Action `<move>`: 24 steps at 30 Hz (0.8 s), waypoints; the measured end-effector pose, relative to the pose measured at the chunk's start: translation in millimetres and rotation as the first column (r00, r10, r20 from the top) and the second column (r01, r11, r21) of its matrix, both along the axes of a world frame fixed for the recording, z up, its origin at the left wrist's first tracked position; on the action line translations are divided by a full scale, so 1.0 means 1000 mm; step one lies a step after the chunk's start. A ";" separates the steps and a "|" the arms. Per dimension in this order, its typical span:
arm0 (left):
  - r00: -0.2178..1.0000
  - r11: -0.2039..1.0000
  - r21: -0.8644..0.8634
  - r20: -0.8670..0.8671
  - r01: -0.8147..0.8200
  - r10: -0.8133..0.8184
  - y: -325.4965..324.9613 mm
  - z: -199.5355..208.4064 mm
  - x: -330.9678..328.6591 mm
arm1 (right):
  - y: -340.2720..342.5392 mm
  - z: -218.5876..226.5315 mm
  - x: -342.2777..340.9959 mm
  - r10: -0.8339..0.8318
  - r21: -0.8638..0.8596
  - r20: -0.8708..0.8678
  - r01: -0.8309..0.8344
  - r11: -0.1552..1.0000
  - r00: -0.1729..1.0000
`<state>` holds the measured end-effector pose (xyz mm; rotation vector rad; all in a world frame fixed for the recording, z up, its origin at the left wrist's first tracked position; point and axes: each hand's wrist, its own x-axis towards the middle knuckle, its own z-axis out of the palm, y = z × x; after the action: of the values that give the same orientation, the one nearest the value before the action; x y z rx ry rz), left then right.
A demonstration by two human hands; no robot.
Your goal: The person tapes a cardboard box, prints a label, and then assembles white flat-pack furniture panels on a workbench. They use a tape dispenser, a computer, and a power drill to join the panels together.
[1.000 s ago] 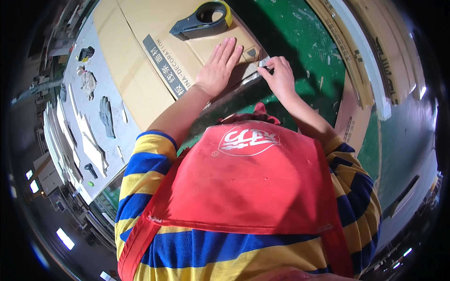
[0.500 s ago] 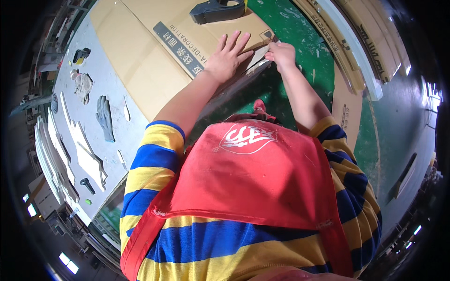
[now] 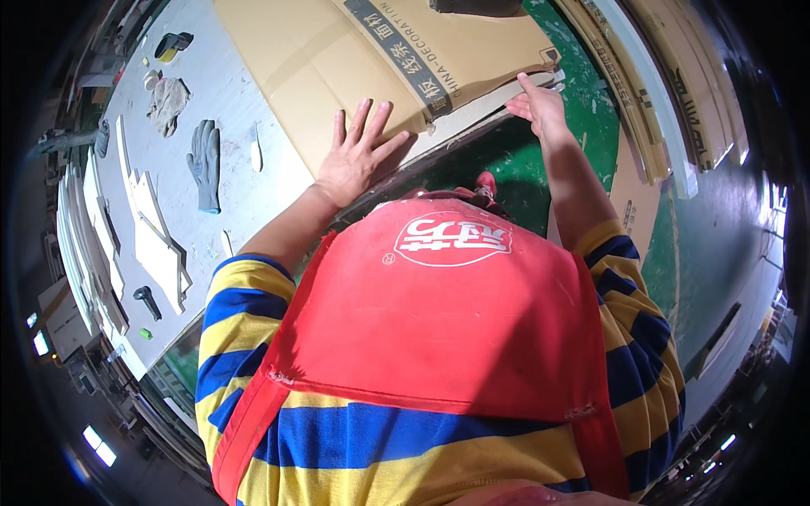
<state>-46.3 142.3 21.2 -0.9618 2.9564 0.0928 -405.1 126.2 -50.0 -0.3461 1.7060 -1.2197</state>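
Relation of the two hands to the cardboard wrapper, as it stands before an onlooker: the cardboard wrapper (image 3: pixel 316 80) lies on the pale worktable (image 3: pixel 246 97), its near edge slanting away from the person toward the right; along that edge a pale layer (image 3: pixel 472 116) shows beneath the brown sheet, its long axis following the slant from beside the left hand to the right hand; the left hand (image 3: pixel 348 164) lies palm down on the wrapper near this edge, fingers spread wide, holding nothing; the right hand (image 3: pixel 540 105) is at the far right of the edge, thumb set apart from the fingers, and whether it pinches the layer or merely touches it cannot be told; from the right hand the wrapper lies to the left and ahead, from the left hand it lies beneath and ahead; the right hand is the nearer to the wrapper's outer corner (image 3: pixel 548 56); a dark object (image 3: pixel 477 7), cut off by the upper border, rests on the wrapper well ahead of both hands; a grey glove (image 3: pixel 204 167) lies on the worktable left of the wrapper.
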 end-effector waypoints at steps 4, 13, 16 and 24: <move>0.999 0.999 -0.022 -0.025 0.031 -0.031 -0.004 -0.007 0.005 | 0.010 -0.001 0.032 0.001 -0.019 0.028 0.000 1.000 1.000; 0.995 0.995 -0.015 0.025 0.100 -0.099 0.009 -0.009 0.053 | 0.041 -0.012 0.130 0.080 -0.103 0.165 -0.063 0.993 0.983; 0.996 0.995 -0.029 0.018 0.091 -0.090 0.010 -0.014 0.054 | 0.039 -0.006 0.136 0.073 -0.046 0.086 -0.069 0.997 0.994; 0.981 0.996 -0.047 -0.174 0.080 -0.087 -0.006 -0.023 -0.001 | 0.037 -0.004 0.138 0.078 -0.043 0.053 -0.076 0.996 0.996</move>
<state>-47.4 136.7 -1.6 -0.8749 3.1675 0.1239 -267.3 163.5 -54.1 -0.3964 1.6090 -1.1981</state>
